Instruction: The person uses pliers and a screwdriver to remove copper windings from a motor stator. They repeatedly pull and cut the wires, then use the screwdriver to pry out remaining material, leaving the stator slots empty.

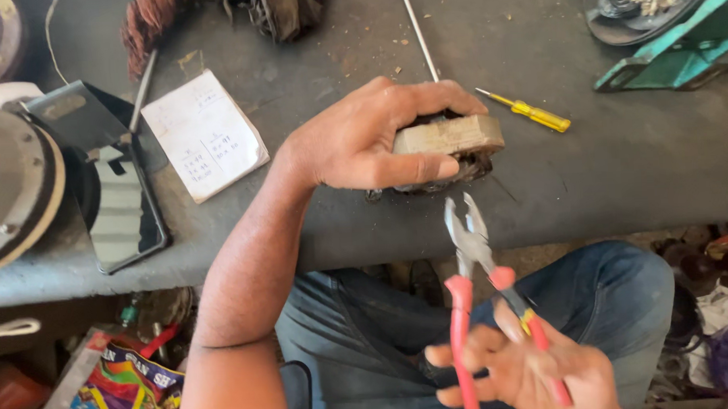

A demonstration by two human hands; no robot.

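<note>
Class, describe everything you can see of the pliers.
The pliers have grey metal jaws and red handles, one with a yellow band. The jaws stand open, pointing up toward the block held by the left hand, not touching it. The right hand holds the spread handles, below the bench edge, above the lap.

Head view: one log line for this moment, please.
left hand: grips worn block part on bench | right hand: holds red-handled pliers, jaws open, below part | yellow screwdriver beside

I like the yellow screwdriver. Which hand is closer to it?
Left. The left hand grips a block just beside the screwdriver; the right hand, holding pliers, is much lower, off the table.
</note>
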